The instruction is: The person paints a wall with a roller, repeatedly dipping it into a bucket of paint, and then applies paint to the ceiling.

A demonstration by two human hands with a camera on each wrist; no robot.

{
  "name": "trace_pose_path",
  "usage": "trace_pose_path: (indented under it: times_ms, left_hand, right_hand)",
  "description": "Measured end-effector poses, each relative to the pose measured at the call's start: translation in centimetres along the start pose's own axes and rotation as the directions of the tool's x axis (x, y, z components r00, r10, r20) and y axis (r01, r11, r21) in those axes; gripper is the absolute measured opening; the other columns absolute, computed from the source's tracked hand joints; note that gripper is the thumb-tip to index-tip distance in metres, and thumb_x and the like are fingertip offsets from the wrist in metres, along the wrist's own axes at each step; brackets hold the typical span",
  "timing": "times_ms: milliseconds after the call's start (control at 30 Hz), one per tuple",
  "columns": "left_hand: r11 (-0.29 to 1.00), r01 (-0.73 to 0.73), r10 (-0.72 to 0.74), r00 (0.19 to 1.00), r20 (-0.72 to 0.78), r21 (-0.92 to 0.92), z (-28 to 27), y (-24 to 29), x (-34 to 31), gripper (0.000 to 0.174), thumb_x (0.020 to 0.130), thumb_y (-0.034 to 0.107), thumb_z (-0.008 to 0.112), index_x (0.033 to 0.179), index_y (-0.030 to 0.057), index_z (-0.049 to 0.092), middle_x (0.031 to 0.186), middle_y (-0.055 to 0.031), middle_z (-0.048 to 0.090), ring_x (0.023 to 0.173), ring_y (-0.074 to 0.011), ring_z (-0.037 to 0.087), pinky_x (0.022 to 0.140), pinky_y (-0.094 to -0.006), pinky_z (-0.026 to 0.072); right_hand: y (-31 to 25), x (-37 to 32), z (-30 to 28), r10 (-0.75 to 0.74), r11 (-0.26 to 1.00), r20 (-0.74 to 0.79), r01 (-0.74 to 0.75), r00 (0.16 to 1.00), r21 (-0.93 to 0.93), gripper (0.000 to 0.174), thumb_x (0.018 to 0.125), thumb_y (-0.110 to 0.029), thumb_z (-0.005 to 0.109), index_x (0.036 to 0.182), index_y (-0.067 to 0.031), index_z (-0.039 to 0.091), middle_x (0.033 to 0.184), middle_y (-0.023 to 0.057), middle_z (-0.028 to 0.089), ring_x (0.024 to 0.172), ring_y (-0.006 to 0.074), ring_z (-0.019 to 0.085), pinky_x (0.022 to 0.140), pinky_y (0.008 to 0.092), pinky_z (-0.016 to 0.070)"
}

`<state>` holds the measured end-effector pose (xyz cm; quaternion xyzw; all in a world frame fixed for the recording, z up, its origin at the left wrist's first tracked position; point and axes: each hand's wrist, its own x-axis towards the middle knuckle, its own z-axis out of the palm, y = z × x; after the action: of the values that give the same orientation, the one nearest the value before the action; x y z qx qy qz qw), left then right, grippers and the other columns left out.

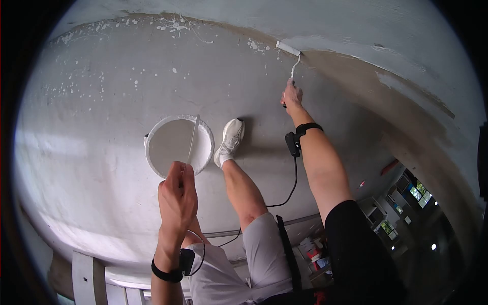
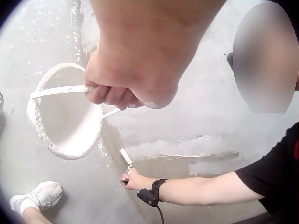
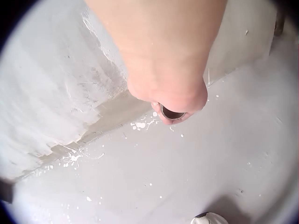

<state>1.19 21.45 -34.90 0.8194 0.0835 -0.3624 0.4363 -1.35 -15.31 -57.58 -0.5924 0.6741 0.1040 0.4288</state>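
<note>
My left hand (image 1: 178, 198) grips the handle (image 1: 193, 138) of a white bucket (image 1: 150, 152), its fingers curled round the bail. In the left wrist view the bucket (image 2: 43, 135) hangs below that hand (image 2: 135, 70), with pale paint inside. My right hand (image 1: 293, 96) holds a paint roller (image 1: 288, 48) by its grip, arm stretched forward. The white roller sleeve lies along the bottom of the wall, where wall and floor meet. In the right wrist view the hollow end of the roller handle (image 3: 172, 114) shows under the right hand (image 3: 168, 93); the sleeve is hidden there.
White paint splashes (image 1: 175, 25) dot the grey floor (image 1: 127, 91). A brown unpainted strip (image 1: 345, 66) runs along the lower wall (image 1: 396, 30). One white shoe (image 1: 232, 137) stands beside the bucket. A cable (image 1: 292, 188) hangs from the right wrist.
</note>
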Motion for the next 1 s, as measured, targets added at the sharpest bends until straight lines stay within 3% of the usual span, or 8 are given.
trace_pose_path:
  times_ms: [33, 133, 300, 400, 633, 1000]
  left_hand:
    - [1.0, 0.008, -0.009, 1.0, 0.028, 0.015, 0.2, -0.1, -0.6, 0.016, 0.098, 0.01, 0.051, 0.086, -0.0008, 0.052, 0.053, -0.0119, 0.049, 0.042, -0.0173, 0.041, 0.045, -0.033, 0.0348]
    - [0.998, 0.003, -0.006, 0.999, 0.053, 0.056, 1.2, 0.1, -1.2, 0.016, 0.097, 0.01, 0.052, 0.085, -0.0004, 0.052, 0.054, -0.0124, 0.05, 0.041, -0.0223, 0.043, 0.045, -0.0343, 0.0356]
    - [0.994, -0.087, 0.08, 0.993, 0.09, 0.073, 3.2, 2.2, -2.2, 0.015, 0.096, 0.008, 0.051, 0.084, -0.0005, 0.051, 0.055, -0.0144, 0.053, 0.043, -0.0315, 0.05, 0.046, -0.0364, 0.0378]
    - [0.972, -0.213, 0.2, 0.972, 0.123, 0.1, 4.1, 3.1, -2.7, 0.014, 0.095, 0.007, 0.052, 0.083, -0.0007, 0.051, 0.056, -0.0158, 0.055, 0.046, -0.0351, 0.054, 0.046, -0.0382, 0.0387]
    - [0.967, -0.229, 0.198, 0.952, 0.235, 0.115, 4.2, 6.3, -3.8, 0.013, 0.097, 0.009, 0.052, 0.088, -0.0011, 0.052, 0.064, -0.0183, 0.056, 0.054, -0.0356, 0.056, 0.052, -0.0375, 0.0417]
    - [0.945, -0.292, 0.259, 0.944, 0.207, 0.148, 3.0, 6.6, -4.1, 0.015, 0.096, 0.007, 0.052, 0.084, -0.0012, 0.049, 0.06, -0.0208, 0.052, 0.052, -0.0411, 0.052, 0.05, -0.0401, 0.0398]
  right_hand:
    - [0.7, -0.2, 0.1, 0.027, 1.0, -0.004, -0.027, 1.0, -0.003, 0.046, 0.098, -0.048, 0.047, 0.075, -0.009, 0.043, 0.059, 0.0011, 0.041, 0.044, 0.0125, 0.04, 0.04, 0.0303, 0.0359]
    - [1.6, -0.5, -1.0, -0.079, 0.986, 0.041, 0.072, 0.996, 0.149, 0.047, 0.098, -0.045, 0.045, 0.072, -0.0062, 0.044, 0.056, 0.0028, 0.041, 0.04, 0.0166, 0.041, 0.038, 0.0323, 0.0378]
    - [0.8, -4.7, -7.8, -0.108, 0.966, 0.229, 0.047, 0.968, 0.256, 0.044, 0.098, -0.046, 0.046, 0.073, -0.0102, 0.041, 0.054, -0.0014, 0.036, 0.039, 0.0119, 0.034, 0.038, 0.0297, 0.0335]
    - [-0.4, -7.8, -11.4, -0.15, 0.958, 0.255, 0.076, 0.955, 0.277, 0.044, 0.099, -0.047, 0.046, 0.075, -0.0105, 0.042, 0.054, -0.0021, 0.036, 0.039, 0.0105, 0.033, 0.038, 0.0285, 0.0308]
    - [-2.4, -15.8, -17.4, -0.147, 0.927, 0.189, 0.068, 0.971, 0.37, 0.043, 0.1, -0.048, 0.048, 0.078, -0.0116, 0.043, 0.055, -0.0021, 0.037, 0.039, 0.0092, 0.032, 0.038, 0.0283, 0.0299]
    - [-4.7, -24.3, -25.8, -0.334, 0.807, -0.028, 0.301, 0.942, 0.508, 0.043, 0.102, -0.05, 0.043, 0.083, -0.0115, 0.049, 0.056, -0.002, 0.041, 0.038, 0.0079, 0.034, 0.038, 0.0248, 0.0273]
